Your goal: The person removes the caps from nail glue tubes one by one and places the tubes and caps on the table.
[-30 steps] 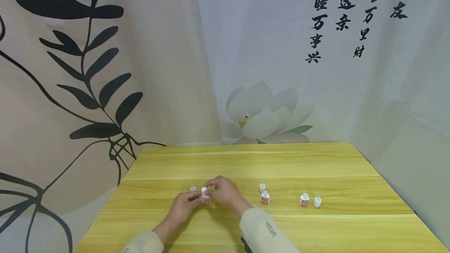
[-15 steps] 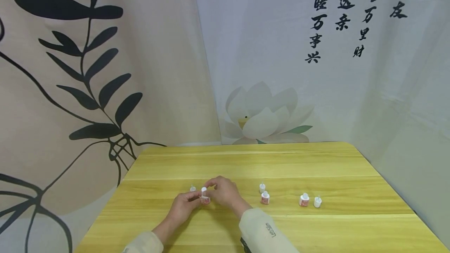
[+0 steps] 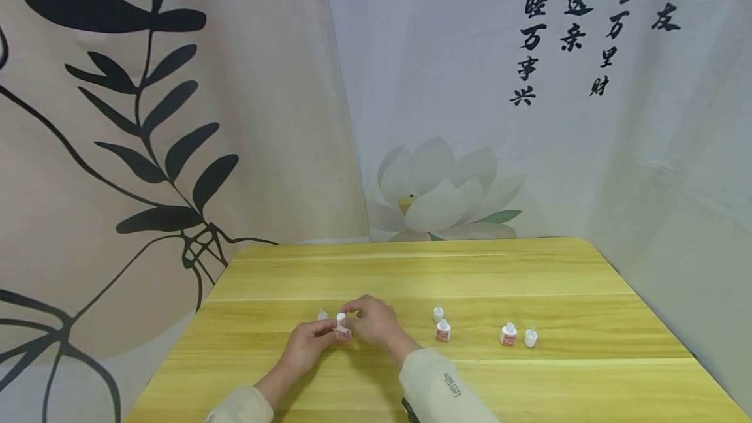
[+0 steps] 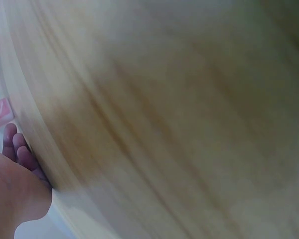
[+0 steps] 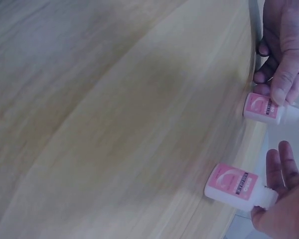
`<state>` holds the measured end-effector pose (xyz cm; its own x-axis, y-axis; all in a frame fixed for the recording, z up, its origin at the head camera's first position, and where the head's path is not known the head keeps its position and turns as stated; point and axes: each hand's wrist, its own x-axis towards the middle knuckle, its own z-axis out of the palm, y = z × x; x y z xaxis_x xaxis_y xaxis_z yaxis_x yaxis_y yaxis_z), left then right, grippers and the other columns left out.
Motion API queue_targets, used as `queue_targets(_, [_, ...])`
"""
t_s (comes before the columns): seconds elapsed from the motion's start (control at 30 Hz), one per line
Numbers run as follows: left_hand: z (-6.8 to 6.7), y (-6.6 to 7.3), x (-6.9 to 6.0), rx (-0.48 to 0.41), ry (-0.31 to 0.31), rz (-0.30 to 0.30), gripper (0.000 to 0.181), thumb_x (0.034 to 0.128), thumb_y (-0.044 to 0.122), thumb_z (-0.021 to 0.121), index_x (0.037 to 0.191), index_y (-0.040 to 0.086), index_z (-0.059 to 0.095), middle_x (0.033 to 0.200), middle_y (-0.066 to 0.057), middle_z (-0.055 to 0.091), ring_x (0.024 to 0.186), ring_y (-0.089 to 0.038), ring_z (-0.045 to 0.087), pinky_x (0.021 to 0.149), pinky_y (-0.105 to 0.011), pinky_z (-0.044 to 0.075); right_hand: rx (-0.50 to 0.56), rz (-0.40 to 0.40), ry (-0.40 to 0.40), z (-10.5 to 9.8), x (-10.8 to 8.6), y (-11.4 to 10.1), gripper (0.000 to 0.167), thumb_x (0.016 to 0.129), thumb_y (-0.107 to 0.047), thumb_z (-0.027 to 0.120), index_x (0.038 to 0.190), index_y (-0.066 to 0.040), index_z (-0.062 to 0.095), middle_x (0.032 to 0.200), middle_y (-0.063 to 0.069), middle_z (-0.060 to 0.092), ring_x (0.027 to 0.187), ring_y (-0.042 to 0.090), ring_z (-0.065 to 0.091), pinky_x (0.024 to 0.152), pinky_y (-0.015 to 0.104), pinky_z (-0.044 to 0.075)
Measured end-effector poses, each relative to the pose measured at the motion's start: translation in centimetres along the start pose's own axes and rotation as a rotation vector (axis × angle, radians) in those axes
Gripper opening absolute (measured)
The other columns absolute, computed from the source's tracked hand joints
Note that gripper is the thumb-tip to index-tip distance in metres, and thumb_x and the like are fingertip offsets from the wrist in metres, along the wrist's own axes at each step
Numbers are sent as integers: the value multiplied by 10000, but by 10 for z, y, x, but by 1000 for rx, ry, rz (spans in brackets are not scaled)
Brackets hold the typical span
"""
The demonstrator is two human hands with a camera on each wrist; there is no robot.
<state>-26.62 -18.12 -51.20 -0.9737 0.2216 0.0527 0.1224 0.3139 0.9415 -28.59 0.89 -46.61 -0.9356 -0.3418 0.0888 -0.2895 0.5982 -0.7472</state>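
Note:
My left hand (image 3: 308, 344) pinches a small white bottle (image 3: 343, 333) with a pink label, upright at the tabletop's left half. On its top is a white cap (image 3: 341, 319), which the thumb and forefinger of my right hand (image 3: 376, 322) pinch. In the right wrist view the left thumb presses on the held bottle (image 5: 261, 107), and the right fingertips reach its white end at the frame edge. Only part of the left hand (image 4: 20, 184) shows in the left wrist view, by a blurred pink label (image 4: 2, 110).
Just behind the held bottle stands a white piece with a thin tip (image 3: 322, 315). To the right are two more pink-labelled bottles (image 3: 443, 330) (image 3: 508, 334), each near a similar tipped white piece (image 3: 438, 314) (image 3: 531, 337). All stand on a wooden table (image 3: 499, 390) before a printed curtain.

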Motion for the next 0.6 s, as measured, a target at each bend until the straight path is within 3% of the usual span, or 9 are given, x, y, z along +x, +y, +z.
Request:
queue_targets(0.33, [0,0,0,-9,-15,-3,241,955,233,663,1125,76,727,1116,-72,724,1142,-293,623,994,-486,475,32,35,6,-3,0,-1,183,882,-383,743,1021,-266,761,1185,-11,639,994,196,565,801,476,504])
queue_targets(0.6, [1,1,1,-20,-3,-18,238,945,242,678,1103,73,736,1109,-67,727,1148,-285,619,998,-491,469,-14,-6,19,-4,1,0,177,885,-363,740,1013,-245,775,1089,-31,654,907,153,545,799,474,467])
